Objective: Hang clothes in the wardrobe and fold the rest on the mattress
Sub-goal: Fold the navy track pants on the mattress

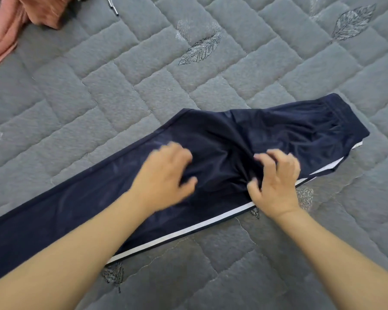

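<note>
Basically, mid-fold on one garment:

- Far left, top corner: pink cloth bunched on the mattress, well apart from the work. A metal hook end shows near it, probably a hanger; too cropped to be sure.
- Trousers lie flat on the mattress, legs stacked, running from lower left up to the waistband at right. White stripe sits along the near edge.
- Left hand is on the seat area, fingers curled into the cloth. Blurred, so I can't tell a real pinch from a press.
- Right hand is just beside it, near the stripe edge, fingers and thumb bunching a pucker of fabric.
- My read: they are flattening the crotch bulge so the legs stack clean.
- To do it well: tuck the bulge inward, sweep wrinkles out toward the waistband, keep the stripe edge straight, then fold the hems up to the waist.
- Risk: slick fabric, layers slide if dragged. Lift and lay rather than push.
</note>
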Tool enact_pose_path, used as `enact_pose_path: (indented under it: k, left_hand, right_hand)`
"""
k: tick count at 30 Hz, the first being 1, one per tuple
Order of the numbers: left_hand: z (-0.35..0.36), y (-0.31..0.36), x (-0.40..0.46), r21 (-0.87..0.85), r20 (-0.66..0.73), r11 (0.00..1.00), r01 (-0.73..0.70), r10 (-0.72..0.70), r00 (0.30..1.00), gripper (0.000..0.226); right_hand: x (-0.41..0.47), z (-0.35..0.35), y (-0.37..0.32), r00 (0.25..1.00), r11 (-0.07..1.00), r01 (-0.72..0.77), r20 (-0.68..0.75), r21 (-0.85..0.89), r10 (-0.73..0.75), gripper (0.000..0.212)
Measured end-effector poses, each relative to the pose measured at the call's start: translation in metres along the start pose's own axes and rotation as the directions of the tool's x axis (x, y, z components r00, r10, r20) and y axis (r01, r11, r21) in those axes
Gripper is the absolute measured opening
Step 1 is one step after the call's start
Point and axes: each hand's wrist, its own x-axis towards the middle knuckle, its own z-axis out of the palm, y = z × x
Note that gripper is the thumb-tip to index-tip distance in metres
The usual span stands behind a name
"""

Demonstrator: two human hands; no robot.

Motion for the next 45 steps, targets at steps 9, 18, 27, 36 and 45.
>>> enact_pose_path:
  k: [9, 18, 27, 36, 45]
  left_hand:
    - [0.021, 0.051, -0.038, 0.380, 0.360, 0.903, -0.201, 0.056, 0.931, 0.021]
    - [0.011, 0.081, -0.038, 0.116, 0.635, 0.993, -0.004, -0.070, 0.769, 0.013]
    - [-0.011, -0.002, -0.004, -0.098, 0.209, 0.827, 0.554, -0.527, 0.824, 0.048]
    - [0.005, -0.046, 0.023, -0.189, 0.530, 0.795, 0.577, -0.412, 0.741, 0.022]
    - [-0.013, -0.052, -0.007, -0.114, 0.278, 0.942, 0.315, -0.275, 0.921, 0.015]
  right_hand:
    - [0.000, -0.031, 0.030, 0.911, 0.933, 0.303, 0.345, -0.192, -0.225, 0.027]
    - [0.022, -0.066, 0.027, 0.779, 0.882, 0.375, 0.614, -0.287, -0.132, 0.014]
    - [0.075, -0.048, -0.016, 0.882, 0.953, 0.182, 0.468, -0.242, -0.050, 0.029]
    - [0.214, 0.017, -0.040, 0.464, 0.983, -0.130, 0.868, -0.133, 0.178, 0.057]
    - [0.211, 0.027, -0.074, 0.206, 0.999, -0.032, 0.978, 0.032, -0.025, 0.011]
